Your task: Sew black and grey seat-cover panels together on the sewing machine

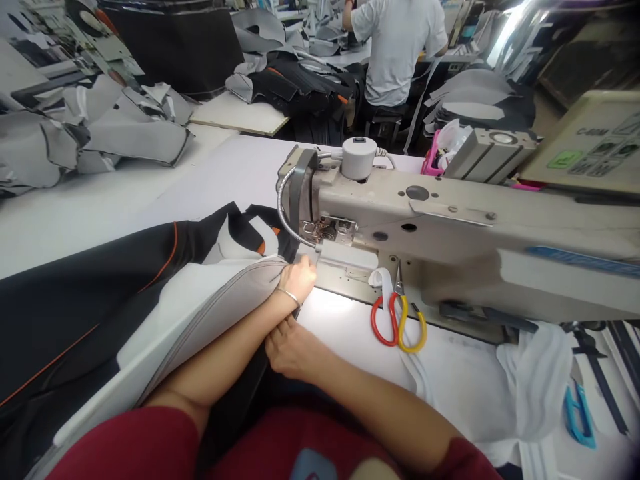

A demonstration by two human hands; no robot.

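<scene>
Head view — my left hand (299, 280) clenches the edge of the black-and-grey fabric panel (215, 320), keeping its bulk gathered beside the industrial sewing machine (400, 213), while my right hand (290, 350) rests against my left forearm — whether it grips anything, I cannot tell.

Smooth painted metal is seen on the sewing machine arm (410, 213), and ribbed flexible metal on the gooseneck (283, 207). Glossy plastic is shown on the scissor handles (393, 320), bare metal on the blades (399, 283). Matt cloth is seen in the black panel (85, 307) and grey cloth panel (215, 320), above a smooth white worktop (210, 180).
</scene>
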